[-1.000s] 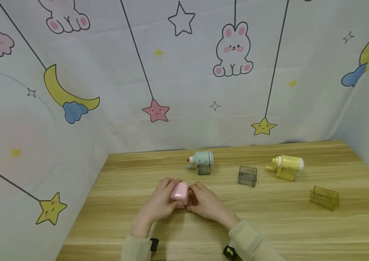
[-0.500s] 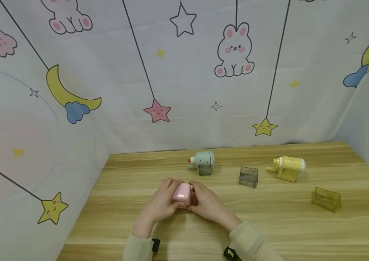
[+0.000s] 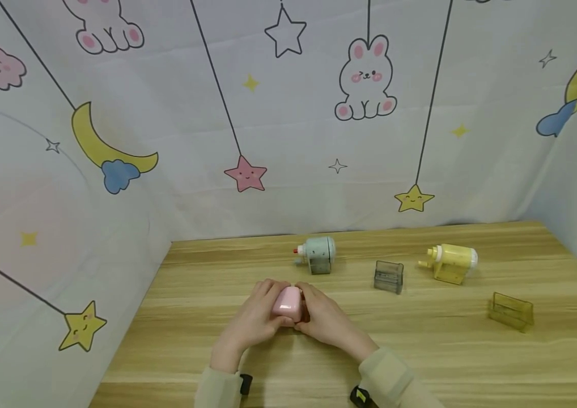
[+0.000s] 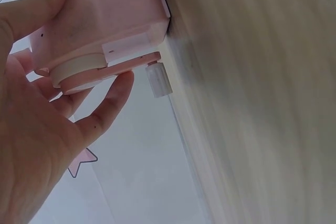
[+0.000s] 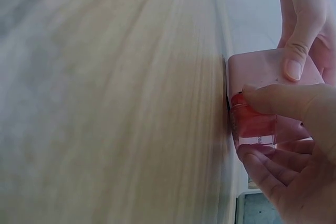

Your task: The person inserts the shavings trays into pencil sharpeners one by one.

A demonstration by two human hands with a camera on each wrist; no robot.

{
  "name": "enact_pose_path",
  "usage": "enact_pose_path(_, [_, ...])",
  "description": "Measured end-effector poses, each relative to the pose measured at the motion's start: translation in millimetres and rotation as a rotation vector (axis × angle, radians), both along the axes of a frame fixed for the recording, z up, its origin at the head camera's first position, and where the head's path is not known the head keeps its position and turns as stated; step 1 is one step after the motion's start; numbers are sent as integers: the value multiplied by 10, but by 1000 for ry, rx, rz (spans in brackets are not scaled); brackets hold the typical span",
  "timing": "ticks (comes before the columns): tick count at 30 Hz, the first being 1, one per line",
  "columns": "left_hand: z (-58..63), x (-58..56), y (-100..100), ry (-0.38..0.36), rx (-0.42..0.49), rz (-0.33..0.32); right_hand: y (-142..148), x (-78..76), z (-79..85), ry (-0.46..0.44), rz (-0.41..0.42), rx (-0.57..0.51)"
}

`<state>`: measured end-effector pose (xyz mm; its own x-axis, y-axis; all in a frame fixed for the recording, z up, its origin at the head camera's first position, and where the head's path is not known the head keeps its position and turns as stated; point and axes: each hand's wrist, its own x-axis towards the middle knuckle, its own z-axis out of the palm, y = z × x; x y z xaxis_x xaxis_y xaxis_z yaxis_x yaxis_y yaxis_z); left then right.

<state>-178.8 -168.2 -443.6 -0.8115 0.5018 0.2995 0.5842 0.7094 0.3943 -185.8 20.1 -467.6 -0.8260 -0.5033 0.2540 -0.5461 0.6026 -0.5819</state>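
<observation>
A pink crank pencil sharpener (image 3: pixel 288 305) is held low over the table between both hands. My left hand (image 3: pixel 247 322) grips its body from the left, thumb along one face. In the left wrist view, the crank arm with its pale knob (image 4: pixel 160 80) sticks out beside that hand's fingers. On the other side, my right hand (image 3: pixel 328 318) pinches a translucent reddish shavings drawer (image 5: pixel 254 121) between thumb and fingers. The drawer lies right up against the sharpener's body, partly inside its outline in the right wrist view. The fingers hide much of it in the head view.
Behind the hands stands a blue-green crank sharpener (image 3: pixel 320 252), with a grey translucent drawer (image 3: pixel 388 276) to its right. Farther right are a yellow sharpener (image 3: pixel 453 260) and a yellow translucent drawer (image 3: pixel 510 311). A printed cloth (image 3: pixel 293 124) backs the wooden table (image 3: pixel 191 260).
The pink sharpener and my left hand have shifted slightly right, towards my right hand. Less of the reddish drawer shows between them now. The other sharpeners and drawers stay in place.
</observation>
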Motion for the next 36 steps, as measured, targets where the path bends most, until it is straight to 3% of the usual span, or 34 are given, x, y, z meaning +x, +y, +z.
enact_pose_path(10, [-21,-4,22,49,9,-19,-3,3,-3,8,2,7])
enact_pose_path(36, [-40,-6,41,27,14,-6,-6,-5,1,-5,7,-7])
